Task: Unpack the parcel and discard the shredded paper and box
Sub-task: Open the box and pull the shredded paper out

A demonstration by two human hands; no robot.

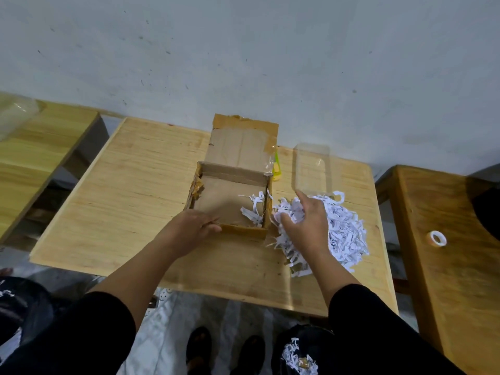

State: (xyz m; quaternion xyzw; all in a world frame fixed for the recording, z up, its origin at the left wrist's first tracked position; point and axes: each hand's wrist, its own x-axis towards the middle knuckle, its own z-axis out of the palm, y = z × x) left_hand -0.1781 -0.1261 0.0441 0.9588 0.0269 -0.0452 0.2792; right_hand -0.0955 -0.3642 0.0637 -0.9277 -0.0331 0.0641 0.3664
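A pale grey-white wall (pixel 270 55), flecked with small dark marks, fills the upper half of the view. Against it stands a light wooden table (pixel 130 190) with visible grain. A second wooden table (pixel 40 147) stands to its left and a darker one (pixel 446 266) to its right, each apart from the middle one by a gap. Below lies a pale floor (pixel 173 326). The light is soft and even.

A light wooden table (pixel 130 190) stands against a scuffed grey wall (pixel 243 50), with similar tables on either side. A roll of tape (pixel 436 238) lies on the right-hand table (pixel 446 266). Behind the cardboard, a yellow-green object (pixel 277 169), possibly a cutter, peeks out.
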